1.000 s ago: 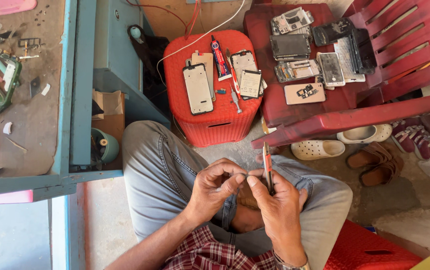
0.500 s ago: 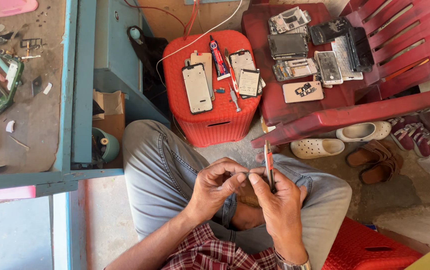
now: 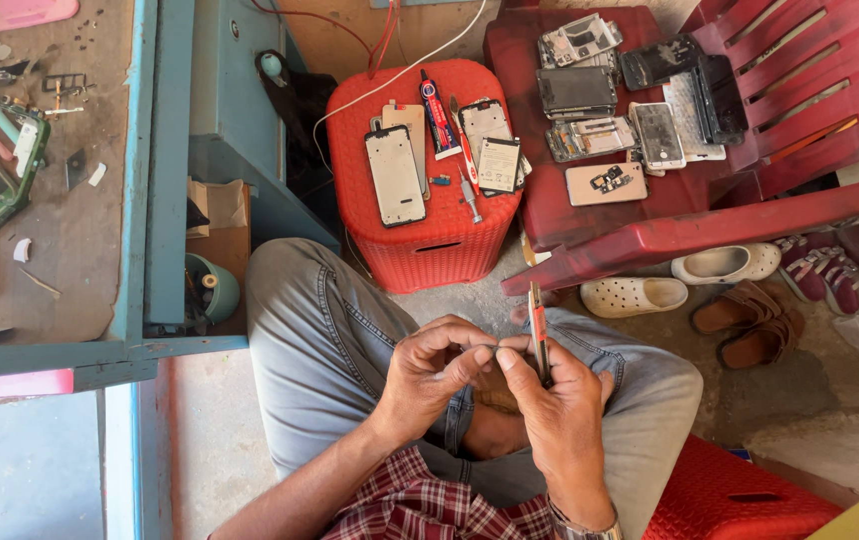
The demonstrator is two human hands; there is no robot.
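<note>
A: Two hands meet over the lap. My left hand is curled, fingertips pinching a small dark part that is too small to identify. My right hand is clenched around a thin red-and-dark tool, thumb pressed toward the part.

B: Orientation of the tool?

A: Its long axis runs nearly upright in the head view, leaning slightly left at the top. The upper end points toward the red stool; the lower end is hidden behind my right-hand fingers. The part sits between both thumbs, above the grey trousers.

B: Risks from here?

A: In my judgement, three.
1. The part could slip from the pinch, since only fingertips retain it; it would fall to the floor between the knees.
2. The tool could skid off the part if pressed at an angle, striking a fingertip.
3. Nothing supports the work from below, so any knee movement could disturb alignment.

B: Surroundings?

A: Phone panels lie on the stool top; more dismantled phones rest on the red chair.
</note>
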